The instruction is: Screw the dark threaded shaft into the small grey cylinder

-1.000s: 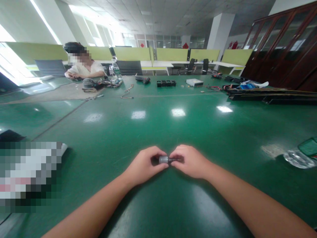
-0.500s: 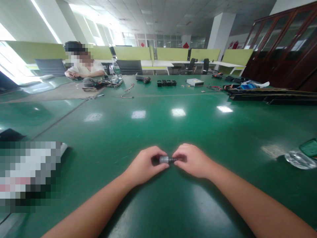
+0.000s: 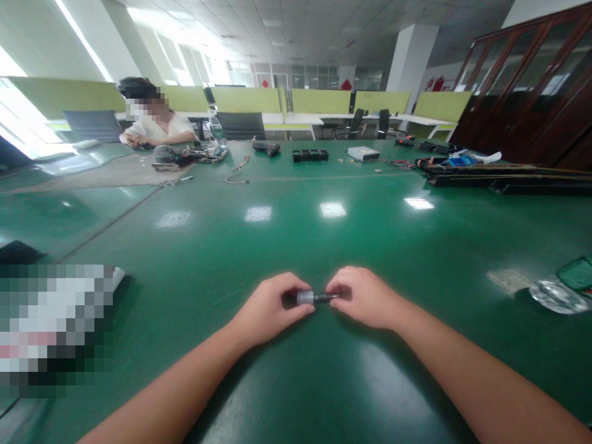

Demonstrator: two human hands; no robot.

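Cylinder [image 3: 305, 297] between the hands [image 3: 272, 307]

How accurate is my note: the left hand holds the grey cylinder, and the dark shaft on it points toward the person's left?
The direction is wrong: the head view shows the dark shaft pointing right, toward the right hand. The left hand does hold the grey cylinder.

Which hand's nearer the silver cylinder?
Left. The left hand grips the silver cylinder; the right hand is apart from it, to its right, at the dark shaft's outer end.

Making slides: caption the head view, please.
Left hand holds a silver cylinder, right hand a dark shaft, at a green table.
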